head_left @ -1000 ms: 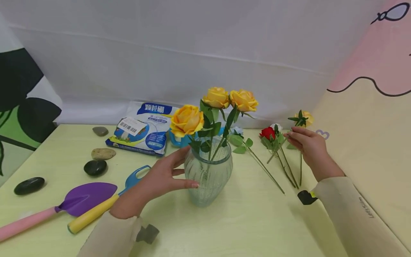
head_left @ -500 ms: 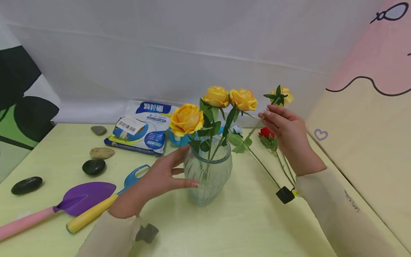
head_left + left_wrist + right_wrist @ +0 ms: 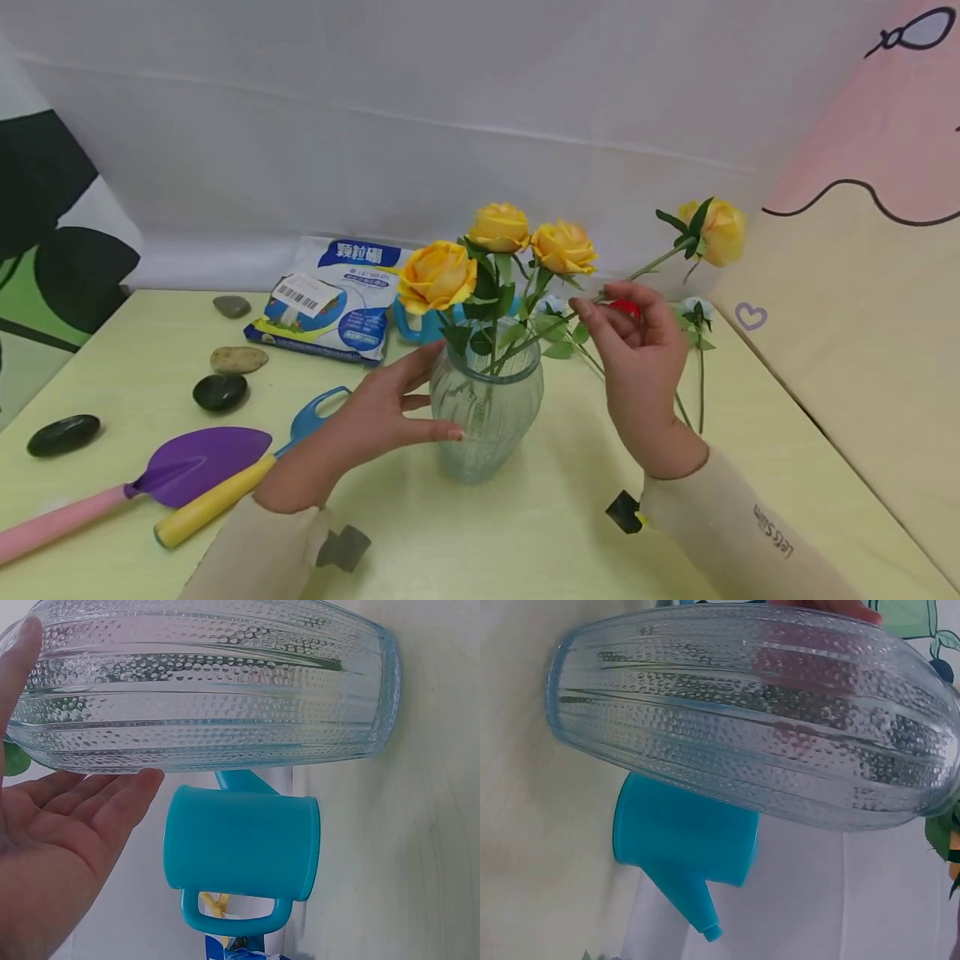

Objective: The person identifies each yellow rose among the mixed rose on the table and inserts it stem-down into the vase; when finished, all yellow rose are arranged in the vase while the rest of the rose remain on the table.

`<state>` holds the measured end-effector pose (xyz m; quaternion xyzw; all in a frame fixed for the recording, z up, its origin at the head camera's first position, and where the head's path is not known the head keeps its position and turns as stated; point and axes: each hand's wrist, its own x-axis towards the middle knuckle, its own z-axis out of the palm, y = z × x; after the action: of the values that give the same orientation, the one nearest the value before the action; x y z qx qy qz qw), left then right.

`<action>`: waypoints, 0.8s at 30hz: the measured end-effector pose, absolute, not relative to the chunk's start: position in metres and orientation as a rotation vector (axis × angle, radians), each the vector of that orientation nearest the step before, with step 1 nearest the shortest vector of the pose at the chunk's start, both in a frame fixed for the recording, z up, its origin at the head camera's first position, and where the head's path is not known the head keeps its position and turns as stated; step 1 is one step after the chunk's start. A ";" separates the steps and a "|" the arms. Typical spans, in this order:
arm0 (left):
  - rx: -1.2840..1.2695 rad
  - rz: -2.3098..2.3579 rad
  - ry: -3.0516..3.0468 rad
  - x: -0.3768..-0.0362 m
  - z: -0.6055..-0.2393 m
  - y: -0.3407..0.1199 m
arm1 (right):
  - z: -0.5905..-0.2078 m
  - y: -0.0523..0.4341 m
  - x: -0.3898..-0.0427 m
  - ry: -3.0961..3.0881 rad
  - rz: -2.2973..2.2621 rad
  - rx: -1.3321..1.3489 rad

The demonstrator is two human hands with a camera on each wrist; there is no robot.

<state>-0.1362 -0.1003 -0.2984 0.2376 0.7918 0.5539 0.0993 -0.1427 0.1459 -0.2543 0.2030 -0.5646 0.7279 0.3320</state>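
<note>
A ribbed clear glass vase (image 3: 487,417) stands upright on the table with several yellow roses (image 3: 437,277) in it. My left hand (image 3: 390,404) holds the vase from its left side, thumb across the front and fingers behind. My right hand (image 3: 645,358) pinches the stem of another yellow rose (image 3: 716,232). That rose leans to the right, and its lower stem passes into the vase mouth among the other stems. In the right wrist view the vase (image 3: 757,720) fills the upper part, and the right hand's grip is out of sight there.
A blue watering can (image 3: 240,840) stands behind the vase. Right of it lie a red rose (image 3: 625,308), mostly hidden by my right hand, and pale blue flowers (image 3: 697,310). At left are a purple trowel (image 3: 206,462), a yellow-handled tool (image 3: 217,500), stones (image 3: 220,392) and a printed bag (image 3: 330,300).
My right hand has lifted the yellow rose from the right and carried it left to the vase, tilting it so its stem enters the mouth. The left hand has stayed on the vase.
</note>
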 end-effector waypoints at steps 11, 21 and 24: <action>0.690 1.636 2.346 -0.136 -0.298 -0.099 | -0.270 0.122 -0.127 -1.521 1.365 0.957; 0.702 1.647 2.339 -0.136 -0.297 -0.099 | -0.280 0.124 -0.125 -1.631 1.213 0.900; 0.694 1.635 2.345 -0.136 -0.297 -0.099 | -0.281 0.125 -0.124 -1.626 1.203 0.956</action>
<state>-0.1364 -0.0988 -0.2973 0.2346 0.7933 0.5529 0.0998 -0.1245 0.1247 -0.2807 0.3844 -0.6536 0.4838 0.4370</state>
